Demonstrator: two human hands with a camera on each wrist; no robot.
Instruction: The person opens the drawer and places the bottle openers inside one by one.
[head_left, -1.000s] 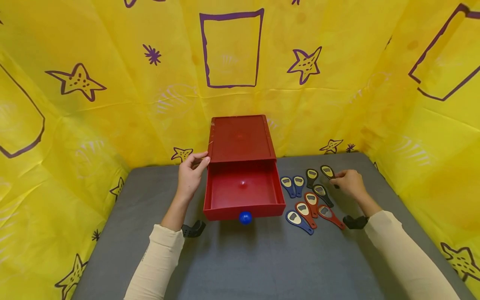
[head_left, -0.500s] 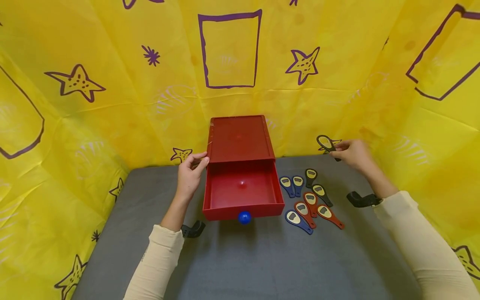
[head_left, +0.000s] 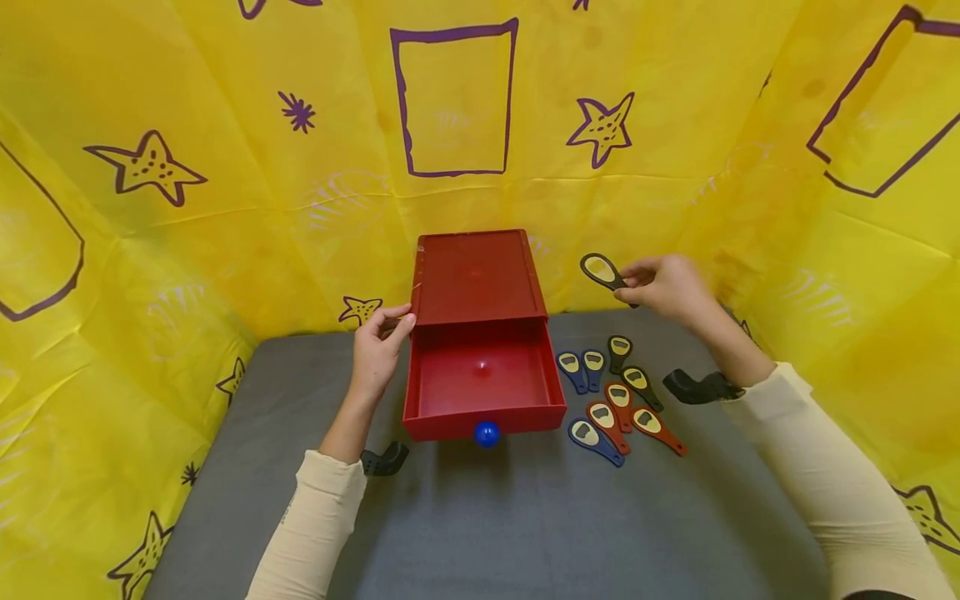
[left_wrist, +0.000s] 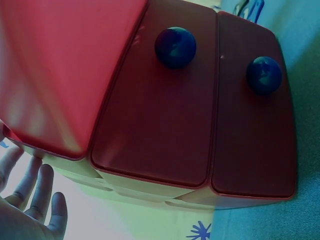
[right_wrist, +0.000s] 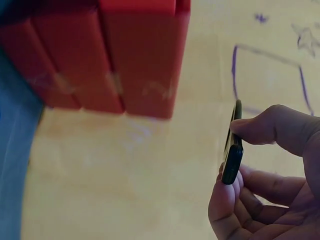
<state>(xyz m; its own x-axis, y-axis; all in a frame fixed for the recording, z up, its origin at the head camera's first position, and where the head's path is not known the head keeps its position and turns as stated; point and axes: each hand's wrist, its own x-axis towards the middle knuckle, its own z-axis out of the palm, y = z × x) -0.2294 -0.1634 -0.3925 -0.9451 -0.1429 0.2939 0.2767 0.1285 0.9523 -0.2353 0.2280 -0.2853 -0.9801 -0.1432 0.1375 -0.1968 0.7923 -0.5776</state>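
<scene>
- Creased yellow fabric backdrop (head_left: pixel 540 204), hanging behind and along both sides of the table
- Matte dark-grey tabletop (head_left: pixel 480 533)
- Tall purple-outlined rectangle (head_left: pixel 453 98), drawn on the rear cloth
- Purple-outlined spotted starfish (head_left: pixel 602 129), right of that rectangle
- Small purple spiky burst (head_left: pixel 297 112), left of it
- Pale leaf-like print (head_left: pixel 347 200), below the burst

No readable text, brand or number. Drawn marks only, all on the yellow cloth (head_left: pixel 247 50): purple stars (head_left: pixel 150 169), a four-sided outline (head_left: pixel 453 33) at back centre, small starburst (head_left: pixel 297 112) to its left, part outlines (head_left: pixel 82 242) toward both side edges, faint pale leaf-like patterns (head_left: pixel 347 200). Left sleeve (head_left: pixel 311 517): tiny dark marks near cuff, too small to read.
</scene>
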